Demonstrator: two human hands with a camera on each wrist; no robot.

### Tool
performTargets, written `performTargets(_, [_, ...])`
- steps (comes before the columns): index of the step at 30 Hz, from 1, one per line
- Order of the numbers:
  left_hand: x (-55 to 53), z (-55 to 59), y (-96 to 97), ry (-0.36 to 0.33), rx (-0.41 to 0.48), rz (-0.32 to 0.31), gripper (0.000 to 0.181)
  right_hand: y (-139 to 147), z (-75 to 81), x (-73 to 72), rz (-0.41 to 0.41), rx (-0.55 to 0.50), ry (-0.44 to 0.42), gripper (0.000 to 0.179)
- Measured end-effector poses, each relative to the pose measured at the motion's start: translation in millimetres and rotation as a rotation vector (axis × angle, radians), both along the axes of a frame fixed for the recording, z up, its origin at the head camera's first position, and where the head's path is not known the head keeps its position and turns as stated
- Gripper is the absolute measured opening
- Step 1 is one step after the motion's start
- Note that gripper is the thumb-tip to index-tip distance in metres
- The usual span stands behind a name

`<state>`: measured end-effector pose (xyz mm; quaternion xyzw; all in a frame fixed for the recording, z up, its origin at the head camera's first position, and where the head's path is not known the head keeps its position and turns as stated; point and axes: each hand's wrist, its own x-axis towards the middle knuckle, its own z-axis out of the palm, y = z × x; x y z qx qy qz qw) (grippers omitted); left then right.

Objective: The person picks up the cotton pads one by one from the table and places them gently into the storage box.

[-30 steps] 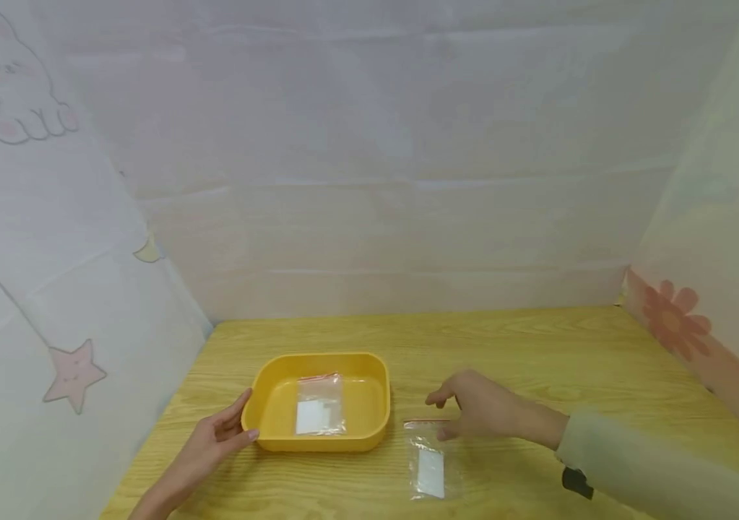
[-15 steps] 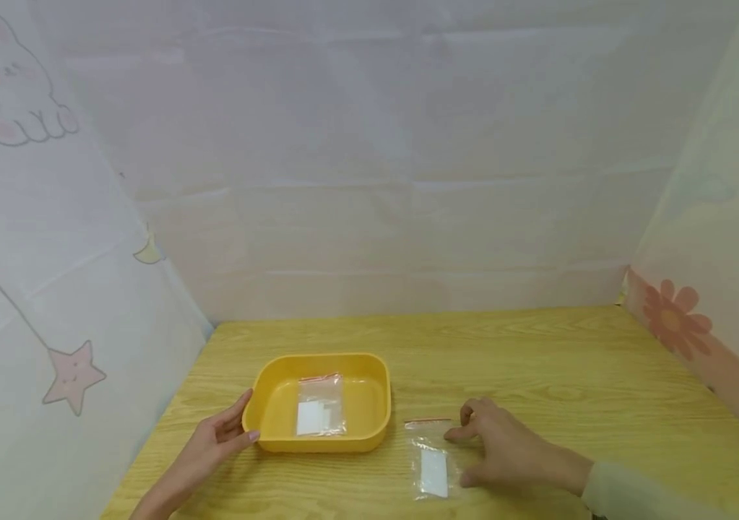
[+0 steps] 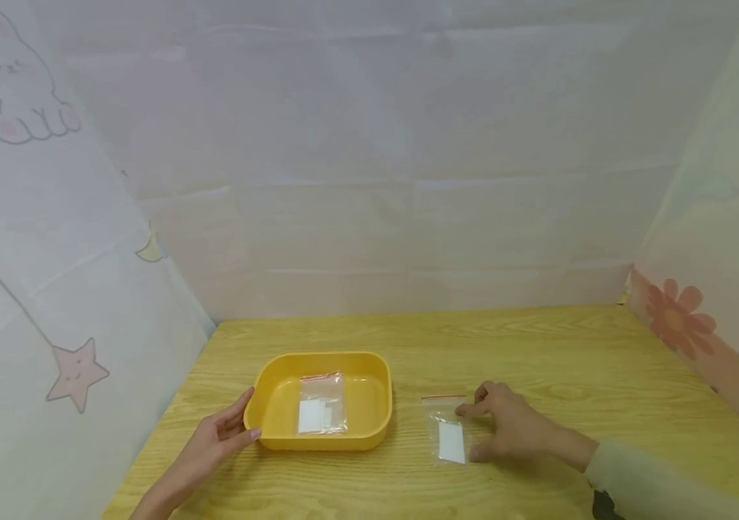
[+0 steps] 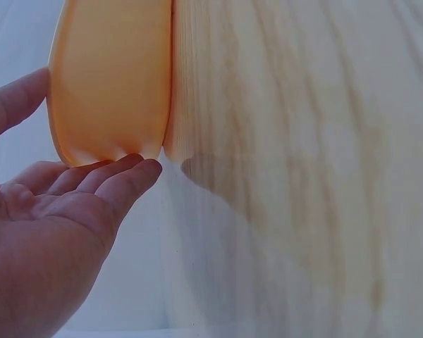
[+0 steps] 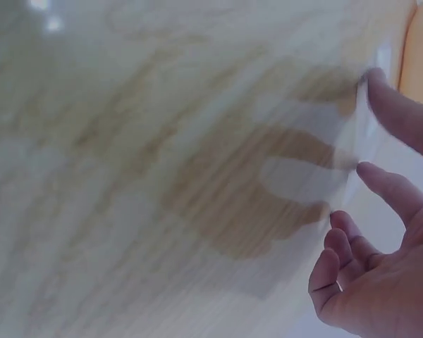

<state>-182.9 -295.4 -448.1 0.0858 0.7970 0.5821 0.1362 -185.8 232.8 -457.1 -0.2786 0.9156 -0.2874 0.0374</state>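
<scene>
My left hand (image 3: 209, 442) holds the left side of a yellow plastic tray (image 3: 378, 430), thumb at the front rim and fingers along the outer wall. In the left wrist view that hand (image 4: 70, 201) lies against the tray's end (image 4: 113, 84). Inside the tray is a clear zip bag (image 3: 320, 390) with white pieces. To the right, my right hand (image 3: 519, 426) touches another clear zip bag (image 3: 437, 415), red strip at its top and a white card inside. In the right wrist view the right hand (image 5: 388, 260) has spread fingertips down at the bag's edge.
A wood-grain table (image 3: 512, 347) lies under everything. Pale cloth walls (image 3: 376, 180) stand behind and on both sides, printed with a rabbit, a star and flowers.
My right hand came down to the right edge of the loose zip bag, and the bag then slid away from me and slightly right. The left hand and tray stayed put.
</scene>
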Motion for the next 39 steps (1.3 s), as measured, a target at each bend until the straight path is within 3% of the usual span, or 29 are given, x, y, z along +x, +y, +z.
performTargets(8, [1.1,2.1,0.9,0.004,-0.015,0.007,0.082,5,-7.1,-6.6,-0.008,-0.013,0.128,0.065])
performTargets(15, [0.3,1.3,0.2,0.003,-0.005,-0.005,0.082,6,-8.5,-5.4,-0.034,-0.02,0.083,0.066])
performTargets(20, [-0.2,1.4,0.4,0.001,-0.003,-0.007,0.082,2,-12.6,-0.9,-0.068,-0.04,0.09,0.056])
performTargets(27, [-0.1,2.3,1.0,-0.002,-0.01,0.004,0.082,-12,-12.8,13.8,-0.23,-0.037,0.101,0.048])
performTargets(30, [0.0,2.9,1.1,0.002,-0.025,0.01,0.082,-17,-11.7,17.9,-0.26,-0.059,0.091,0.048])
performTargets(39, [0.5,3.6,1.4,0.002,-0.027,0.006,0.082,-22,-14.5,15.9,-0.223,-0.213,0.046,0.05])
